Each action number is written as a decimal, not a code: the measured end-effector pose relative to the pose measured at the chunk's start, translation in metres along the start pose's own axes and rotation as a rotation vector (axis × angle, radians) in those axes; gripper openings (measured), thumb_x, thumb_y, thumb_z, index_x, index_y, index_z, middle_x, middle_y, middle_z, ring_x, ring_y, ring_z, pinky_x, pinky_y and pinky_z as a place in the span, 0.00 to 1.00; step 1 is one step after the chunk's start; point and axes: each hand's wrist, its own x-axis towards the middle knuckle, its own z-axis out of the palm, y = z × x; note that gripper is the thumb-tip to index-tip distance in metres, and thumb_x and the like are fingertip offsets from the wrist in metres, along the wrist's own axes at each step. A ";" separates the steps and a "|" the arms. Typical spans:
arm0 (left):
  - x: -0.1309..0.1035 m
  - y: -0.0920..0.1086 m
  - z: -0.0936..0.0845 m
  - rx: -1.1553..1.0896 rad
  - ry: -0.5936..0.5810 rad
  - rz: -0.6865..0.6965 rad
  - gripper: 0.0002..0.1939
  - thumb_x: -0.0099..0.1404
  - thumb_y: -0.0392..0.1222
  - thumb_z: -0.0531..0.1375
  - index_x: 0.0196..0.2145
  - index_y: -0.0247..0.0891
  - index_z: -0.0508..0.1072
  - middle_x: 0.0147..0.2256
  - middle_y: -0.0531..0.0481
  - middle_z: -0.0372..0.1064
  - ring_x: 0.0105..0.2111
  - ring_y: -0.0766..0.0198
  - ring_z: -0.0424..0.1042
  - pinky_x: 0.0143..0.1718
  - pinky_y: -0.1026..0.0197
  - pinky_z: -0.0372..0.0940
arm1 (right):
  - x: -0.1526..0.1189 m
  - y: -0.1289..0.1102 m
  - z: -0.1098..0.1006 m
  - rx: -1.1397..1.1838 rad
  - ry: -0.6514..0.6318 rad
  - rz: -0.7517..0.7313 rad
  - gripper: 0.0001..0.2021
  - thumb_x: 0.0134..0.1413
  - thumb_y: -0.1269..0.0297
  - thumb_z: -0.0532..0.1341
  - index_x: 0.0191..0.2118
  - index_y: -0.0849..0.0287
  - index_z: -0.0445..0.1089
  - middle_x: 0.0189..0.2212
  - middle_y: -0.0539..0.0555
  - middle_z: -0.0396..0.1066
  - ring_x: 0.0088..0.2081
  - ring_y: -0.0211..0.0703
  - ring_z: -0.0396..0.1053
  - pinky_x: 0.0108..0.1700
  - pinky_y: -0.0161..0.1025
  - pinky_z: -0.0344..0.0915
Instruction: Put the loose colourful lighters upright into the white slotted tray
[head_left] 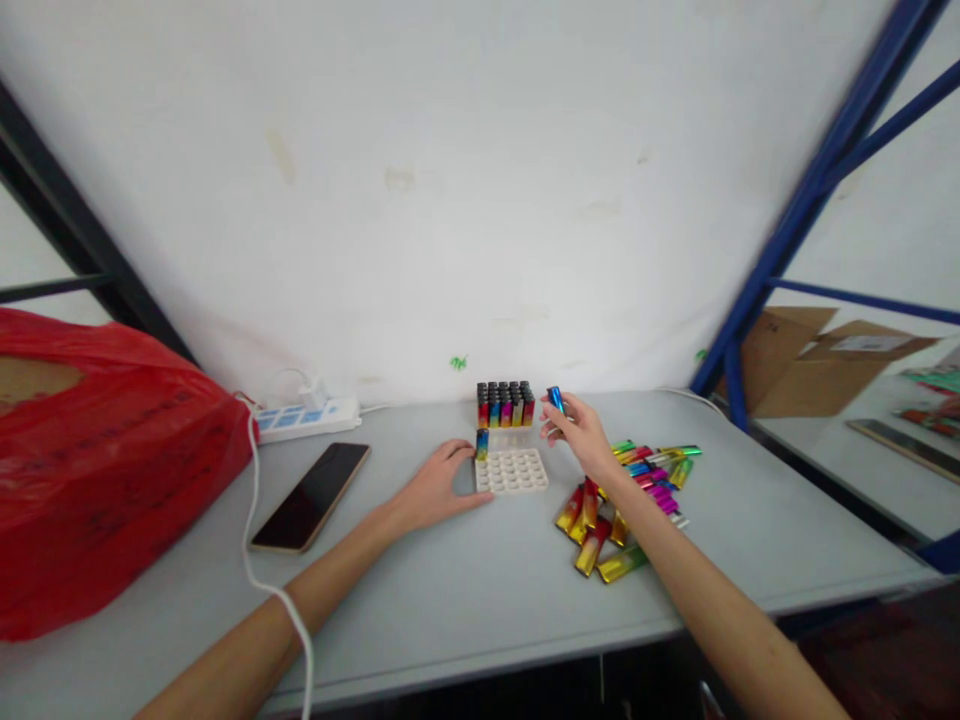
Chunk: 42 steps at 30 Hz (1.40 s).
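Right of the frame's centre, the right hand [571,428] pinches a blue lighter [555,400], its long axis near upright, top leaning left. The white tray [517,489] lies lower and leftward of it, nearer the left hand [435,487], whose thumb and fingers spread along its left edge.

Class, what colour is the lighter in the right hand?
The lighter is mostly shiny blue; head view.
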 end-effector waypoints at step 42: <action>0.002 0.006 0.007 -0.052 -0.064 -0.013 0.37 0.63 0.64 0.73 0.62 0.42 0.75 0.60 0.38 0.72 0.62 0.41 0.72 0.68 0.41 0.66 | -0.025 0.019 0.035 -0.797 -0.406 -0.327 0.19 0.79 0.48 0.53 0.37 0.53 0.67 0.32 0.54 0.78 0.34 0.47 0.75 0.39 0.40 0.67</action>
